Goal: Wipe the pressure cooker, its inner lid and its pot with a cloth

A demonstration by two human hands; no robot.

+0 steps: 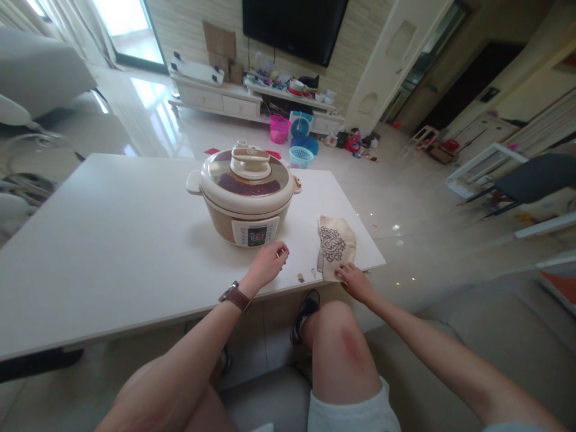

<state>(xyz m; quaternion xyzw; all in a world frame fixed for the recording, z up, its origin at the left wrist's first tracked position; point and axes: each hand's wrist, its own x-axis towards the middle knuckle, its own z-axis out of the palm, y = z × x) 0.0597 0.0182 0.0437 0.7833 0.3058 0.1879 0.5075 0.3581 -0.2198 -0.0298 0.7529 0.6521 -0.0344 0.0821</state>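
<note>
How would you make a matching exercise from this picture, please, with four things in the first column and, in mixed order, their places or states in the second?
Things:
1. round cream-and-brown electric cooker
2. beige cloth with a dark printed pattern
3. bright pink plastic basket
4. wide black flat television

Places or states:
A. on the pale striped wall
B. on the glossy pale floor, in front of the low white cabinet
C. standing on the white rectangular table, lid on
D. touched by the bare right hand

Pairs: 1-C, 2-D, 3-B, 4-A
</note>
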